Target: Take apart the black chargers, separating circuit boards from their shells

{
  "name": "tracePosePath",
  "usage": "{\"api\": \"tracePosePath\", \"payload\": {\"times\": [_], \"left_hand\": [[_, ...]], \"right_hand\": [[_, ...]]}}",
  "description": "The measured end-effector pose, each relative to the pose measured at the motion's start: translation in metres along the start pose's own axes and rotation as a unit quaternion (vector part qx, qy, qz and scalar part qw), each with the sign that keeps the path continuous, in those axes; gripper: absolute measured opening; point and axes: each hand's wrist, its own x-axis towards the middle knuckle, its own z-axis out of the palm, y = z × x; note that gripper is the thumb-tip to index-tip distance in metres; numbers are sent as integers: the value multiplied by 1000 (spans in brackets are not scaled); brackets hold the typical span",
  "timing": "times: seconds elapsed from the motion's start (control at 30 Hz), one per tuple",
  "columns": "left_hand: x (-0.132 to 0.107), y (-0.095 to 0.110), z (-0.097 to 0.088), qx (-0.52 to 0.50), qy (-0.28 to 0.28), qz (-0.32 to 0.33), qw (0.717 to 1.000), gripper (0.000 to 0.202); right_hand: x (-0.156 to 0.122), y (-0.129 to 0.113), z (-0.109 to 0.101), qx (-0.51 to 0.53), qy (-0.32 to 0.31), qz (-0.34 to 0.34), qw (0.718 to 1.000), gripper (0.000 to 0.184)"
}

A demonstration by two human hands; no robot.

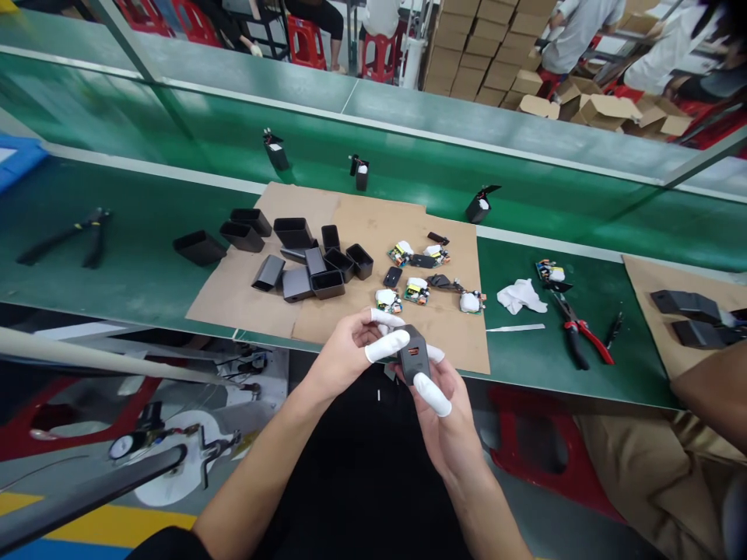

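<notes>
Both my hands hold a small black charger housing (413, 354) just in front of the bench edge. My left hand (350, 350) grips it from the left, with white finger cots on thumb and forefinger. My right hand (440, 412) cups it from below, its cotted thumb pressed on the front face, where an orange port shows. Beyond my hands, on a cardboard sheet (362, 311), lie several empty black shells (303, 260) and several small circuit boards (417, 289) with white parts.
Red-handled pliers (577, 330), a white cloth (521, 295) and a thin white strip (517, 327) lie to the right on the green bench. Black pliers (75, 236) lie far left. Three black housings (360, 173) stand on the conveyor. A co-worker's arm (715, 393) is at right.
</notes>
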Motion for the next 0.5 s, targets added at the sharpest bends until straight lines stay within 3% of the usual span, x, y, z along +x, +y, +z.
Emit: {"api": "tracePosePath", "payload": {"times": [0.1, 0.2, 0.27, 0.3, 0.4, 0.5], "left_hand": [[7, -11, -3, 16, 74, 60, 995, 42], [17, -31, -10, 56, 143, 117, 981, 37], [23, -47, -15, 105, 163, 142, 971, 31], [25, -54, -17, 134, 166, 154, 965, 29], [29, -68, -21, 205, 163, 189, 946, 24], [30, -70, -22, 236, 165, 204, 936, 23]], "right_hand": [[13, 9, -22, -144, 85, -148, 975, 64], [32, 14, -56, -353, 136, -328, 866, 60], [43, 15, -78, -447, 132, -372, 803, 56], [46, 16, -86, -471, 126, -376, 788, 56], [50, 18, -100, -488, 107, -367, 785, 60], [47, 26, -99, -479, 98, -371, 790, 59]]}}
